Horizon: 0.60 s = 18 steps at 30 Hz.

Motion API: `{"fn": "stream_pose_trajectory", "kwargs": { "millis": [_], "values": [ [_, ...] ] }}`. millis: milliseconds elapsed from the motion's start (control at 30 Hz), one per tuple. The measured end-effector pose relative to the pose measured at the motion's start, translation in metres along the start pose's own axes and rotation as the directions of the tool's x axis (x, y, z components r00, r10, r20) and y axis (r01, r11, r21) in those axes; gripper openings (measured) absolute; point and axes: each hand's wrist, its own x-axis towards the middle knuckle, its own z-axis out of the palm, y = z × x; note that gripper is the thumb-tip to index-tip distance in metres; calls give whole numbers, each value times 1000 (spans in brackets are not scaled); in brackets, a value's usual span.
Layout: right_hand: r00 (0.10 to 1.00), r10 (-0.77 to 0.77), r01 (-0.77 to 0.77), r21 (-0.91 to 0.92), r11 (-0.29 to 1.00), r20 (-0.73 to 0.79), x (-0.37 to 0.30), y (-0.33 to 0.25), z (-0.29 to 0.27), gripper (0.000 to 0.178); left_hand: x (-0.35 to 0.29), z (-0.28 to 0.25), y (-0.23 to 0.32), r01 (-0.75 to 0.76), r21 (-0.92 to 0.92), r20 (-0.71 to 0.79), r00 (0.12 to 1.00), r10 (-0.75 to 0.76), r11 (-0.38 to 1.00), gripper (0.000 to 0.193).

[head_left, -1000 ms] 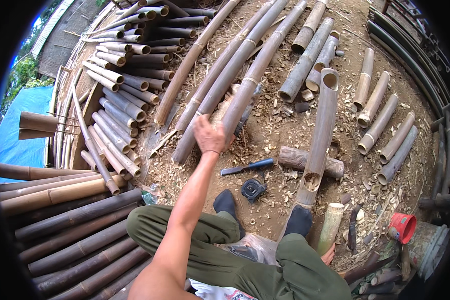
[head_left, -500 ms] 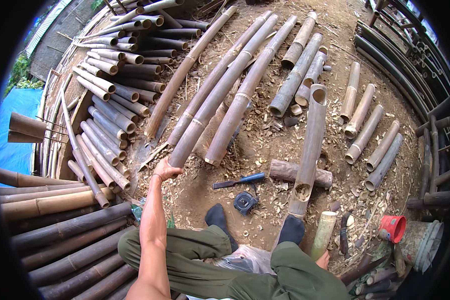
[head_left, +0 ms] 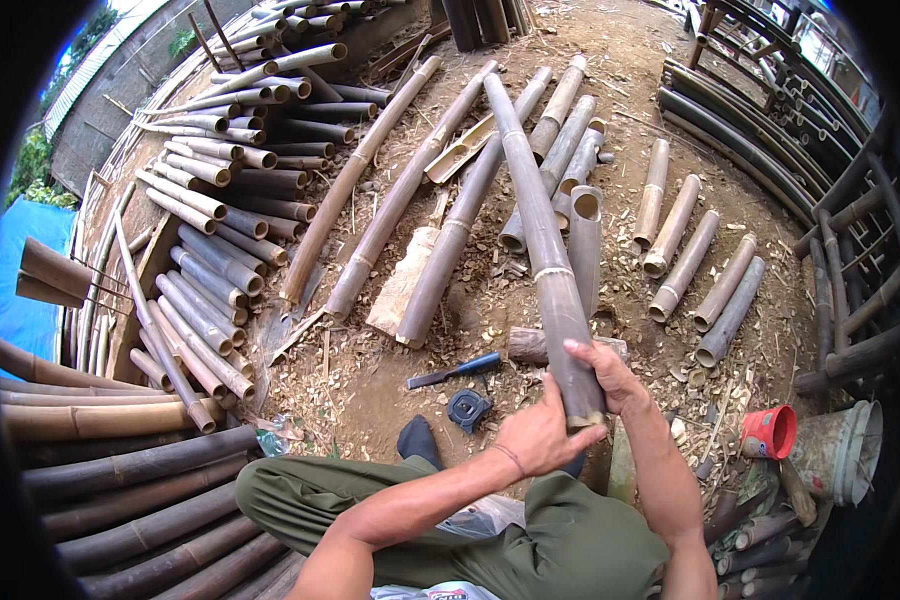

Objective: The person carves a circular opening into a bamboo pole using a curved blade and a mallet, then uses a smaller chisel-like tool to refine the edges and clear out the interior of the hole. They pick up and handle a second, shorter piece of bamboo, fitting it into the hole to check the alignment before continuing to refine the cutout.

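The near end of a long bamboo pole (head_left: 545,250) is gripped by the left hand (head_left: 540,435) and right hand (head_left: 610,375), both closed, apparently to steady it over the lap.

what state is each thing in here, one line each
long bamboo pole: near end lifted, gripped by both hands
left hand: closed on the pole's near end
right hand: closed on the pole
blue-handled knife: lying flat on the dirt
red cup: tipped on its side
grey bucket: tilted
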Motion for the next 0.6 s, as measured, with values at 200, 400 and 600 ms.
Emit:
{"fn": "stream_pose_trajectory", "kwargs": {
  "millis": [200, 400, 600],
  "values": [
    [984, 136, -155, 169, 973, 118, -109, 39, -48, 57, 92, 28, -80, 69, -819, 42, 997, -61, 570, 79],
    [934, 356, -356, 146, 923, 32, -253, 131, -43, 75, 166, 67, -56, 94, -994, 102, 983, -151, -62, 63],
    [974, 104, -155, -263, 952, -200, -289, 176, -33, 73, 126, 78, -10, -38, -999, -40, 999, 29, -35, 53]
  ]
}}
